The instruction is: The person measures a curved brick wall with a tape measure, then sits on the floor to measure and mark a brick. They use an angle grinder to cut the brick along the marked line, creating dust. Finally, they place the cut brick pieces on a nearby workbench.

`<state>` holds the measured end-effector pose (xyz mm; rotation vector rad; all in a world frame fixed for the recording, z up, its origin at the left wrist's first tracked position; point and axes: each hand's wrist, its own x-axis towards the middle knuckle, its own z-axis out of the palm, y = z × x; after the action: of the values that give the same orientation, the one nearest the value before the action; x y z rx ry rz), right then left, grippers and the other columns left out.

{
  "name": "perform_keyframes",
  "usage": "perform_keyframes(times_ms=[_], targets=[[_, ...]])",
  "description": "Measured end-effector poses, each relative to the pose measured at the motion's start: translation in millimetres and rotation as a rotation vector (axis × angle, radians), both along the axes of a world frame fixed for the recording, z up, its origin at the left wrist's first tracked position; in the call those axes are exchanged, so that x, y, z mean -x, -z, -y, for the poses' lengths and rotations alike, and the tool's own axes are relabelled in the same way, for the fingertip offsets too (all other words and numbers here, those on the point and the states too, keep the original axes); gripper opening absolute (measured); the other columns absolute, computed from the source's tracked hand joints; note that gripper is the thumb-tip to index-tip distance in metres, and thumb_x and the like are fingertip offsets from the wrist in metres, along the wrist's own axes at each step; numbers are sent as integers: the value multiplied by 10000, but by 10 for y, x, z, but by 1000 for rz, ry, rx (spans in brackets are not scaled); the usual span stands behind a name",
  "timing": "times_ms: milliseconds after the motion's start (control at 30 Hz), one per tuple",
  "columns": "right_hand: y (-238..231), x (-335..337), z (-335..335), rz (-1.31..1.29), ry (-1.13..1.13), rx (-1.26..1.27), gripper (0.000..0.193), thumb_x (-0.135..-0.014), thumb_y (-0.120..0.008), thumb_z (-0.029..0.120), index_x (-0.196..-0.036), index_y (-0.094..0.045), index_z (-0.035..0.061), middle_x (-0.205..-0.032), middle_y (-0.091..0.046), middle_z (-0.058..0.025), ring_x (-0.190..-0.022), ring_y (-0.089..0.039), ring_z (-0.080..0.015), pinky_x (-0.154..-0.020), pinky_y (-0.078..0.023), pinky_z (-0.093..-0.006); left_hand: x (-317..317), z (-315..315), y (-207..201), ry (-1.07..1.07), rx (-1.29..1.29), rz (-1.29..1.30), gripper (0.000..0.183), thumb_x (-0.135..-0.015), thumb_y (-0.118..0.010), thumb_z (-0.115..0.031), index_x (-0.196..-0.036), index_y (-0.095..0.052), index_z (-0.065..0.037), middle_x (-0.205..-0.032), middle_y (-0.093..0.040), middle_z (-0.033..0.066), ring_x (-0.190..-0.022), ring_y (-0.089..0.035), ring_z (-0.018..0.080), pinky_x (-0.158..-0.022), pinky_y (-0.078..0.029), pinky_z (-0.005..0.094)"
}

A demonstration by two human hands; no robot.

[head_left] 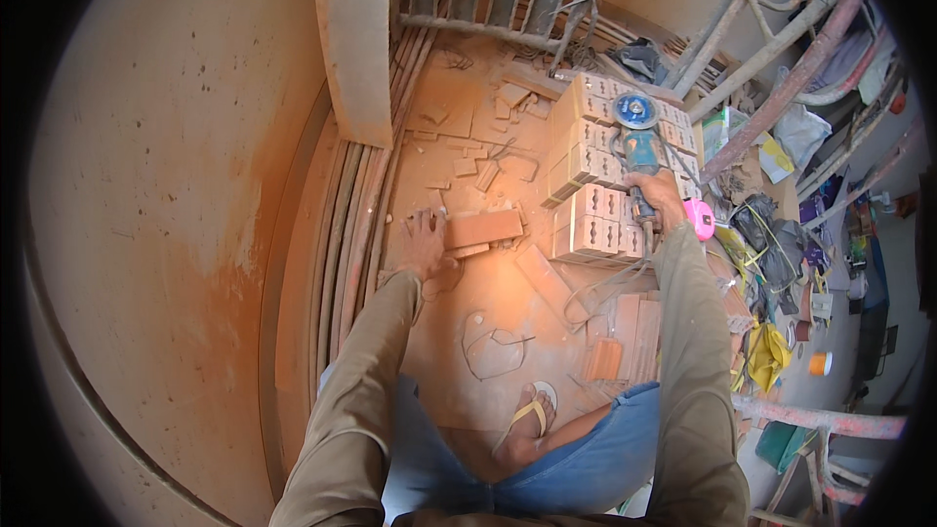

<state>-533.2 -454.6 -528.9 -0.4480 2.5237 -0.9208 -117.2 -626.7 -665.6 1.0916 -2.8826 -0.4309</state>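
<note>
My right hand (660,197) is closed round the rear of an angle grinder (641,148). The grinder has a teal body, and its blue disc (636,110) points away from me over stacked perforated clay bricks (593,158). Lower left, my left hand (422,242) grips the left end of a flat reddish clay tile (485,227). This tile rests over another piece, whose edge shows beneath it. A pink tape measure (699,220) is just right of my right hand.
Broken tile pieces (468,164) and dust cover the floor ahead. Long poles (356,224) line the left wall. Scaffold tubes (781,59), bags and a yellow sack (768,355) crowd the right. A wire loop (496,344) lies near my sandalled foot (527,420).
</note>
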Motion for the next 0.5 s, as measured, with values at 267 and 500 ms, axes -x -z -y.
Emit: perform_keyframes(times_ms=[267, 500], targets=[[-419, -1286, 136, 380, -27, 514, 321, -776, -792, 200, -965, -638, -9, -787, -664, -73, -616, -635, -163, -527, -528, -317, 441, -688, -1109, 30, -916, -648, 827, -892, -692, -485, -1452, -386, 42, -1372, -525, 277, -1301, -507, 364, -1091, -403, 427], [-484, -2768, 260, 399, -121, 707, 611, -792, -818, 305, -1190, -512, -44, -1017, -639, -138, -886, -636, -198, -770, -550, -375, 618, -1025, -1479, -240, -1051, -991, 567, -915, -685, -418, -1220, -541, 37, -1088, -657, 153, -994, -634, 205, -865, -511, 351]])
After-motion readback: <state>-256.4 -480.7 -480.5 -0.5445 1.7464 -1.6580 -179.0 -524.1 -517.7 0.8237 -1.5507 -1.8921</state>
